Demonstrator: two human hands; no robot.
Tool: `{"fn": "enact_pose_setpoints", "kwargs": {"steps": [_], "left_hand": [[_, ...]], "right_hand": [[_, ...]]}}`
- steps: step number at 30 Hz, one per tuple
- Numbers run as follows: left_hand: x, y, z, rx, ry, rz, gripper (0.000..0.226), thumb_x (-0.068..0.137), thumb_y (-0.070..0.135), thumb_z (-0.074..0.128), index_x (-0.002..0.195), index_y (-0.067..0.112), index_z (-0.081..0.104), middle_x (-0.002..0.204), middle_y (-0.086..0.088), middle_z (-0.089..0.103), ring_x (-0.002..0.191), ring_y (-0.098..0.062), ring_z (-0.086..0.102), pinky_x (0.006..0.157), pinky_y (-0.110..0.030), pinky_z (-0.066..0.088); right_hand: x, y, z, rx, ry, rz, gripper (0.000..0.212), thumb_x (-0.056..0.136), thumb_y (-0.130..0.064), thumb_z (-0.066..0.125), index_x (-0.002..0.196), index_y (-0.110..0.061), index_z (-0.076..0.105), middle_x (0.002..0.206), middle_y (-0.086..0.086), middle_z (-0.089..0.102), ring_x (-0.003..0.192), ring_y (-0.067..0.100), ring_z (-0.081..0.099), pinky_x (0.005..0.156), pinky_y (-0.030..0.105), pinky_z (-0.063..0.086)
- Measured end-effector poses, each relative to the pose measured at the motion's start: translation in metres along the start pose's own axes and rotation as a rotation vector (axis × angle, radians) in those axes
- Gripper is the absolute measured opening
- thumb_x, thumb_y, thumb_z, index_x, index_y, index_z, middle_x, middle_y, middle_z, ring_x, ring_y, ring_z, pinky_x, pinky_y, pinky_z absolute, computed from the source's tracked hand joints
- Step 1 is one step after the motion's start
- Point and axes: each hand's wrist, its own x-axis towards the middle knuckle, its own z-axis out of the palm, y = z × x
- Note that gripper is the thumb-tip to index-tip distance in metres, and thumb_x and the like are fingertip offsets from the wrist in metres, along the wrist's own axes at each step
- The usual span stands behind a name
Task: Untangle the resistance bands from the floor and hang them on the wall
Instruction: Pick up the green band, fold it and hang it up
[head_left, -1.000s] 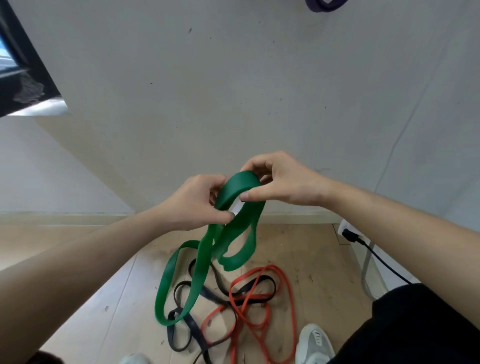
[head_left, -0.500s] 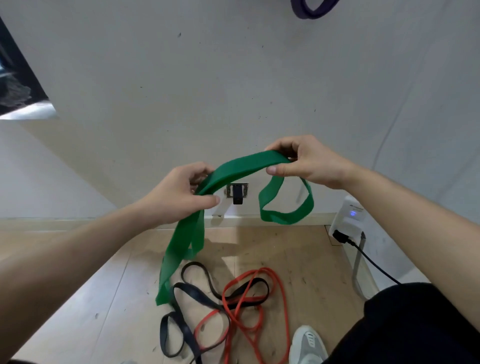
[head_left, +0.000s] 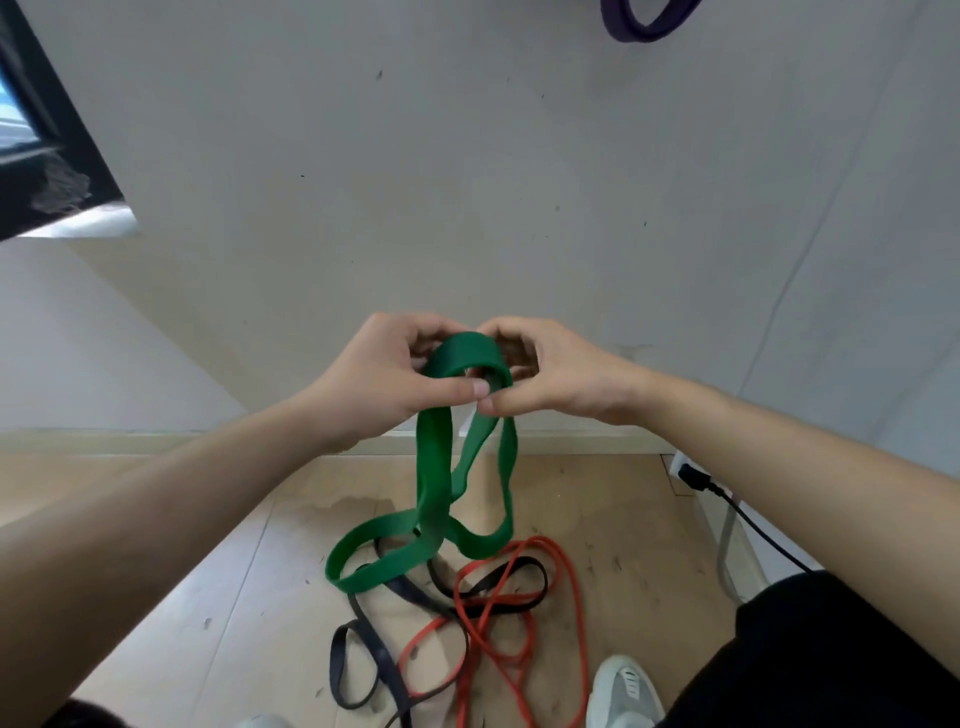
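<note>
A wide green resistance band (head_left: 435, 483) hangs in twisted loops from both hands, in front of the white wall (head_left: 467, 182). My left hand (head_left: 384, 379) pinches its top fold between thumb and fingers. My right hand (head_left: 550, 374) pinches the same fold from the right, thumb tips nearly touching. The band's lower loops dangle just above the wooden floor (head_left: 234, 597). Below lie a black band (head_left: 363, 654) and a red band (head_left: 519, 623), tangled together. A purple band (head_left: 641, 26) hangs on the wall at the top right.
A white power adapter with a black cable (head_left: 737, 509) sits against the wall at the right. My grey shoe (head_left: 623, 691) stands by the red band. A dark window frame (head_left: 41, 150) is at the upper left. A skirting board (head_left: 130, 441) runs along the wall's base.
My hands were apart with the green band stretched between them; now they have come together, the band folded at the top and its loops hanging lower.
</note>
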Motion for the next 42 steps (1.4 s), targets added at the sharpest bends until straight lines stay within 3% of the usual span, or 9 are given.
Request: {"fn": "enact_pose_setpoints", "kwargs": {"steps": [7,12,15,18,22,27,30,34,42], "left_hand": [[-0.001,-0.012,-0.008,0.122,-0.038,-0.031,0.024,0.074,0.006,0.088,0.090,0.012,0.071,0.076,-0.003,0.072,0.070,-0.016,0.068,0.075,-0.040,0.060],[0.001,-0.033,0.002,0.224,-0.142,-0.119,0.022,0.076,0.009,0.085,0.078,0.011,0.063,0.068,0.001,0.063,0.060,-0.008,0.062,0.063,-0.026,0.053],[0.000,-0.045,-0.001,0.234,-0.184,-0.143,0.023,0.080,0.017,0.084,0.078,0.008,0.063,0.069,-0.004,0.063,0.066,-0.013,0.064,0.071,-0.037,0.058],[0.002,-0.044,-0.009,0.190,-0.131,-0.147,0.027,0.079,0.021,0.086,0.083,0.005,0.064,0.073,-0.014,0.064,0.068,-0.016,0.062,0.075,-0.039,0.056],[0.002,-0.034,-0.017,0.091,-0.093,-0.152,0.035,0.071,0.026,0.088,0.098,0.011,0.071,0.070,0.004,0.065,0.067,-0.009,0.065,0.070,-0.023,0.054],[0.004,-0.013,-0.021,-0.035,0.017,-0.109,0.038,0.064,0.029,0.084,0.096,0.013,0.074,0.065,0.009,0.062,0.063,-0.005,0.060,0.065,-0.016,0.049],[0.004,0.001,-0.015,-0.059,0.023,-0.042,0.024,0.072,0.017,0.086,0.092,0.015,0.075,0.063,0.011,0.064,0.062,-0.005,0.060,0.063,-0.015,0.049],[0.003,0.008,-0.006,-0.014,0.058,0.031,0.020,0.076,0.006,0.086,0.089,0.016,0.075,0.064,0.009,0.068,0.061,-0.007,0.060,0.061,-0.019,0.050],[-0.001,-0.016,-0.014,0.179,-0.068,-0.016,0.022,0.076,0.009,0.087,0.091,0.007,0.071,0.069,-0.002,0.063,0.063,-0.011,0.061,0.066,-0.031,0.053]], "right_hand": [[0.001,-0.018,-0.006,-0.018,0.062,-0.068,0.028,0.082,-0.025,0.081,0.102,-0.008,0.071,0.100,0.023,0.071,0.097,0.047,0.066,0.085,0.066,0.051],[0.002,-0.025,-0.011,0.145,0.149,-0.129,0.018,0.087,-0.016,0.074,0.102,-0.010,0.069,0.094,0.010,0.071,0.088,0.025,0.069,0.093,0.052,0.055],[0.002,-0.025,-0.028,0.249,0.223,-0.154,0.014,0.085,-0.020,0.070,0.098,-0.014,0.067,0.088,-0.004,0.069,0.086,0.016,0.068,0.092,0.037,0.055],[-0.004,-0.020,-0.046,0.221,0.196,-0.123,0.017,0.085,-0.020,0.069,0.101,-0.012,0.067,0.086,-0.005,0.069,0.084,0.016,0.068,0.090,0.034,0.054],[-0.010,-0.003,-0.061,0.108,0.168,-0.014,0.024,0.078,-0.017,0.075,0.097,-0.006,0.066,0.084,0.005,0.067,0.080,0.016,0.066,0.083,0.030,0.053],[-0.010,0.015,-0.049,-0.106,0.003,0.176,0.022,0.080,-0.010,0.082,0.096,-0.010,0.067,0.084,-0.002,0.071,0.082,0.015,0.068,0.083,0.036,0.052],[-0.006,0.010,-0.025,-0.141,-0.053,0.146,0.030,0.081,-0.012,0.082,0.105,-0.008,0.065,0.098,0.009,0.072,0.093,0.025,0.071,0.091,0.044,0.057],[0.003,-0.009,0.004,-0.048,0.015,0.018,0.039,0.081,-0.021,0.082,0.110,-0.002,0.063,0.107,0.026,0.064,0.099,0.041,0.064,0.090,0.057,0.053],[0.007,-0.017,-0.003,-0.010,0.140,-0.055,0.022,0.077,-0.011,0.075,0.098,-0.006,0.071,0.095,0.028,0.069,0.090,0.047,0.067,0.082,0.065,0.053]]}}
